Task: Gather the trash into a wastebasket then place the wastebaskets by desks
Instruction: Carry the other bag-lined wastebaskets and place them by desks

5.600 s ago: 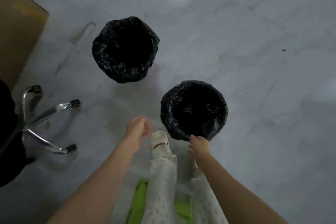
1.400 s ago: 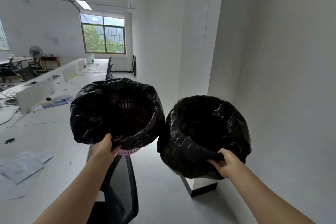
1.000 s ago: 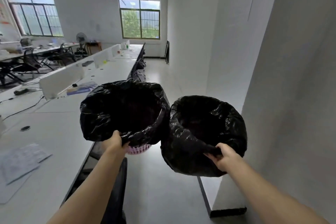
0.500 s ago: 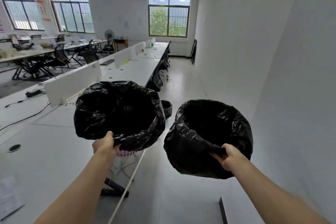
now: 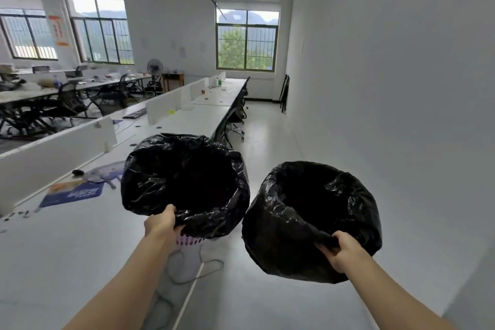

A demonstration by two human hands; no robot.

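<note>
I carry two wastebaskets lined with black plastic bags, both held in the air in front of me. My left hand [image 5: 160,222] grips the near rim of the left wastebasket [image 5: 184,182], whose pink basket bottom shows under the bag. My right hand [image 5: 341,250] grips the near rim of the right wastebasket [image 5: 310,220]. Both open upward and toward me; their insides are too dark to see. The left one hangs over the edge of the long white desk [image 5: 67,244].
White divider panels [image 5: 53,147] run along the desk's middle, with a blue leaflet [image 5: 72,191] and a keyboard on it. Black office chairs [image 5: 233,115] stand along the desk's right side. An aisle of grey floor [image 5: 267,142] runs ahead beside the white wall [image 5: 388,88]. Cables hang under the desk edge.
I lifted both wastebaskets off the floor and stood up. Over the last second the view has turned left and moved forward along the desk row; both hands keep their grip.
</note>
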